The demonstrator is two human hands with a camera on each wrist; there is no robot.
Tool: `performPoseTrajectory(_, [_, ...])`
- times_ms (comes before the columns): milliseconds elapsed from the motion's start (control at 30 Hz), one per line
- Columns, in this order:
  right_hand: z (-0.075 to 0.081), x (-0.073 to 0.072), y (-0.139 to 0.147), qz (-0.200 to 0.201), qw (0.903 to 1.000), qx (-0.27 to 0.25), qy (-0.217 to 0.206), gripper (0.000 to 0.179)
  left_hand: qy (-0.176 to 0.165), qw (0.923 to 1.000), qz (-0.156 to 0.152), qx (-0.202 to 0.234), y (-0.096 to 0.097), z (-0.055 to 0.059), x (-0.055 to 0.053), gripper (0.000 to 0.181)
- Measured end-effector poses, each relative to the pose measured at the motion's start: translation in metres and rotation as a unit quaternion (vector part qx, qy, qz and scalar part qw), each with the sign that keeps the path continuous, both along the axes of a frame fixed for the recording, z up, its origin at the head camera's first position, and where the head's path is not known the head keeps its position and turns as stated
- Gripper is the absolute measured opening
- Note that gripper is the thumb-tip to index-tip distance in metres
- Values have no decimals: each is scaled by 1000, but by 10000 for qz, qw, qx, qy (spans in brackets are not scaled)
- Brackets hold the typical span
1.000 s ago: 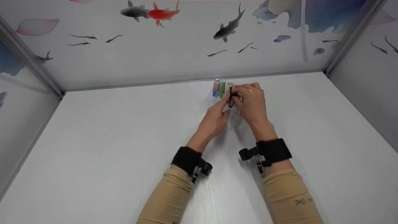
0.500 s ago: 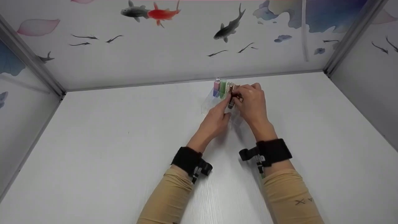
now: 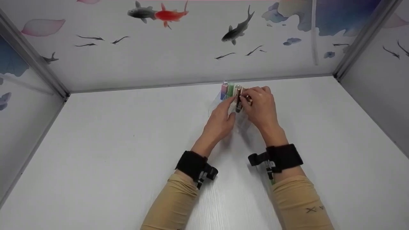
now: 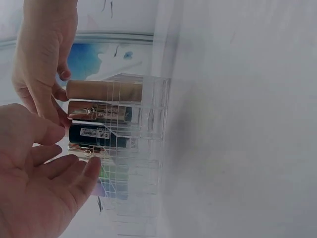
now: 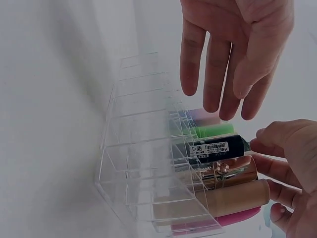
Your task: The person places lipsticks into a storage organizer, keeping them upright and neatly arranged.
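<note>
A clear, tiered lipstick rack (image 5: 136, 148) stands near the back of the table with several lipstick tubes in its slots. My right hand (image 3: 262, 105) pinches the upper end of a dark lipstick tube (image 5: 213, 148) that bears a white barcode label; its lower part is within the rack. Beside that tube are a rose-gold tube (image 5: 233, 173), a beige tube (image 5: 237, 197) and a green tube (image 5: 213, 130). My left hand (image 3: 220, 121) is held at the rack's left front, fingers extended and thumb apart, the index tip close to the dark tube.
A pink-and-blue tube (image 3: 224, 91) occupies the rack's left end, and a magenta tube (image 5: 240, 216) the other. Right behind rises a white wall (image 3: 179, 67) printed with fish. The white table (image 3: 127, 153) stretches to both sides and toward me.
My left fingers have drawn slightly left, away from the dark tube, so more of it shows. The right hand stays at the tube. The head view has shifted slightly.
</note>
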State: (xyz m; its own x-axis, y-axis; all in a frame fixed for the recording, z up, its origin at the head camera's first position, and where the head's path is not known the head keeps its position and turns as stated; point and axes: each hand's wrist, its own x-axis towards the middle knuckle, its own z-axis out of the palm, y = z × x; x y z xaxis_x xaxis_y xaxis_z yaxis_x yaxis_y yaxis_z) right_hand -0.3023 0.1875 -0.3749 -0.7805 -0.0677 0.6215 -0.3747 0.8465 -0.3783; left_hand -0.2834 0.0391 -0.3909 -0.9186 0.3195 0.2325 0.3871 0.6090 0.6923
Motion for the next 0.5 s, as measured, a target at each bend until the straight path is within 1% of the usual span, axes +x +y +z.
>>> performPoseTrajectory(133, [-1,0,5,65,10000,18,-45,14,70,9993,343,117,-2,2,2,47])
performPoseTrajectory(233, [-1,1,9,107,9995,-114,-276,15,37,9982,560,212,-5,2,3,45])
performPoseTrajectory(367, [-2,4,13,203,9982,-264,-505,15,-21,9969,754,218,-8,2,5,47])
performPoseTrajectory(433, [-2,6,15,247,9981,-229,-513,16,48,9966,800,186,-9,2,5,48])
performPoseTrajectory(500, [-2,8,16,294,9979,-134,-567,18,196,9964,825,86,-12,0,5,50])
